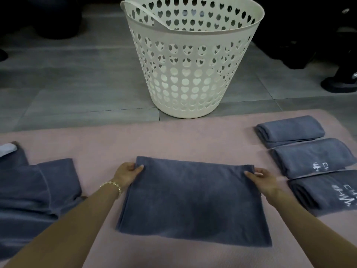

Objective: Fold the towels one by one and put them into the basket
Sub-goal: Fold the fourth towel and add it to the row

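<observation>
A grey-blue towel (193,200), folded into a flat rectangle, lies on the pink mat (173,136) in front of me. My left hand (127,174) pinches its far left corner. My right hand (263,177) pinches its far right corner. Beyond the mat, on the floor, stands a tall white basket (189,60) with heart-shaped holes; I see no towel inside. Three folded towels lie in a row at the right: the far one (289,130), the middle one (313,156), and the near one (326,192) with white lettering.
A heap of unfolded grey-blue towels (29,192) covers the mat's left side, with a white sock (6,148) at its far edge. Grey floor tiles (77,84) surround the basket. Dark shoes (340,84) and dark shapes stand at the back right.
</observation>
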